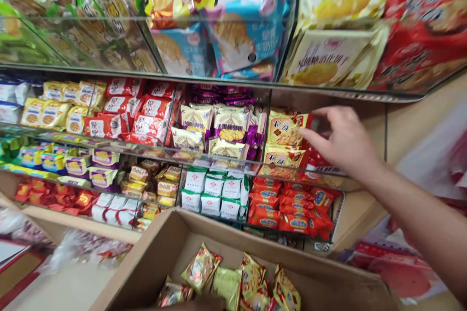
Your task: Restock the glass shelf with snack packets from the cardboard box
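Note:
At the right end of the middle shelf, my right hand (345,141) has its thumb and curled fingers at the right edge of a yellow and red snack packet (286,128). A similar yellow packet (282,160) lies just below it. Along the bottom edge of the view, only a dark, blurred bit of my left hand (199,304) shows, over the cardboard box (215,233); its fingers cannot be made out. Inside that box lie several small yellow and red packets (251,277) and a plain yellowish one (226,285).
A clear ledge (226,158) fronts the middle shelf. Red packets (299,209) and white-green packets (213,189) fill the row below. Larger biscuit bags (248,24) stand on the shelf above. Clear plastic wrapping (83,250) lies at the lower left.

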A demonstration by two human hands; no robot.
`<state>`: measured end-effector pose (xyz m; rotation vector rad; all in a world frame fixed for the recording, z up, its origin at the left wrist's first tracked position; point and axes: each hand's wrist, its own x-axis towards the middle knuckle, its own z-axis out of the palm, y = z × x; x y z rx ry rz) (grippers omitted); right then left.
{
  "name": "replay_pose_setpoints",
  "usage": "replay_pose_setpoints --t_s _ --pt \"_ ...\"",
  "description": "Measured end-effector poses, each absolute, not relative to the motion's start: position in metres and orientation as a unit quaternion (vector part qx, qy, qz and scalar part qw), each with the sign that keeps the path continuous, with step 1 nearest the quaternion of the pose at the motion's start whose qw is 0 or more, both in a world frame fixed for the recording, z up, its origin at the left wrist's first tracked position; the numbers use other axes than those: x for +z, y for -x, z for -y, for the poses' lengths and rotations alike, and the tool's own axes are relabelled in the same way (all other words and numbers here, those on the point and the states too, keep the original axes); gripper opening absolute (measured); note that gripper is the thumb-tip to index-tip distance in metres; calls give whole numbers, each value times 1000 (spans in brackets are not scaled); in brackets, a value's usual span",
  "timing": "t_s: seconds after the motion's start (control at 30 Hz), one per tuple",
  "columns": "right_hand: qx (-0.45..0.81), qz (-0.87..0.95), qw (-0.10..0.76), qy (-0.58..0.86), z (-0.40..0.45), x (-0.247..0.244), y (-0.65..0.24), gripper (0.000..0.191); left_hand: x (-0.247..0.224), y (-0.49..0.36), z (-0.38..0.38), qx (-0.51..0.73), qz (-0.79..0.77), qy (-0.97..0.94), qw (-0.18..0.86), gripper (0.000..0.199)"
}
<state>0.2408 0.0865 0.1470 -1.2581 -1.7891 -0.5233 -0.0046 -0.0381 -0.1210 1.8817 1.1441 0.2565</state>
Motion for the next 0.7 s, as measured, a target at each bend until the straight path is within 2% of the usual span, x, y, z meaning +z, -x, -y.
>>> replay_pose_setpoints --t_s 0.07,0.13,0.2,0.3,0.4,0.53,0.63,0.7 --pt "-242 720 444 476 -61 139 -239 30 -126 5 47 29 -467 -764 444 46" --pt "-283 729 433 449 -32 123 -238 19 -126 6 52 -23 -461 -768 444 60" --pt "-314 761 403 399 -3 96 -238 16 -123 8 53 -43 -457 -768 446 61" --pt "-282 833 359 312 31 40 -241 29 -118 10 47 -35 -466 -758 454 61" --pt "-134 888 304 318 54 -17 -243 24 -107 14 30 -11 -467 -742 481 50" --pt "215 815 267 467 68 -67 -229 18 -77 12 1 72 -463 -706 531 22" --pt "469 651 318 505 68 -83 -211 40 -57 -3 -5 162 -453 -660 578 29" --pt "540 589 351 489 64 -85 -203 47 -49 -15 1 220 -445 -624 604 36"
